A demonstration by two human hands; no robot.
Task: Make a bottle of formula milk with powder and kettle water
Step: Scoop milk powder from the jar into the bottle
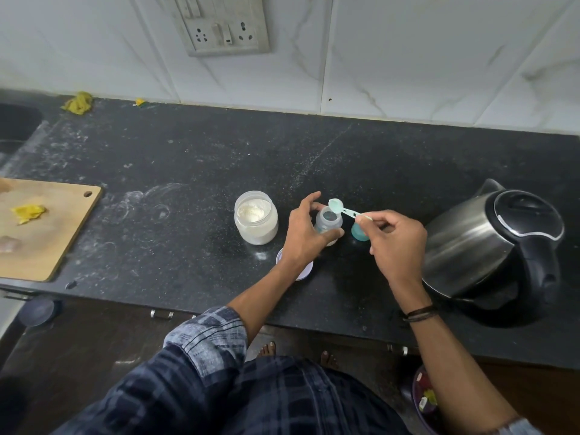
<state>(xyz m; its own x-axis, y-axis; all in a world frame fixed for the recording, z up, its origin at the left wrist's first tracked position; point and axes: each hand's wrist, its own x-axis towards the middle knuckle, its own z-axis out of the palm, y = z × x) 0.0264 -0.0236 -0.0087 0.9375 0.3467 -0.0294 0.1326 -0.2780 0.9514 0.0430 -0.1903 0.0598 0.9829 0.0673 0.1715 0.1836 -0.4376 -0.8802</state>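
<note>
A small clear baby bottle (328,221) stands open on the black counter (188,171), and my left hand (303,230) wraps around its left side. My right hand (396,240) pinches the handle of a pale green scoop (337,206), whose bowl hovers over the bottle's mouth. An open clear jar of white powder (255,217) stands just left of the bottle. A teal bottle cap (358,232) sits behind my right fingers. The steel kettle (489,249), lid closed, stands at the right. A white jar lid (303,271) lies partly under my left wrist.
A wooden cutting board (47,230) with yellow scraps lies at the left. A sink edge (15,124) shows far left, a yellow cloth (78,103) at the back. Wall sockets (224,32) sit above. Powder smears dust the counter. A bin (423,400) stands on the floor at lower right.
</note>
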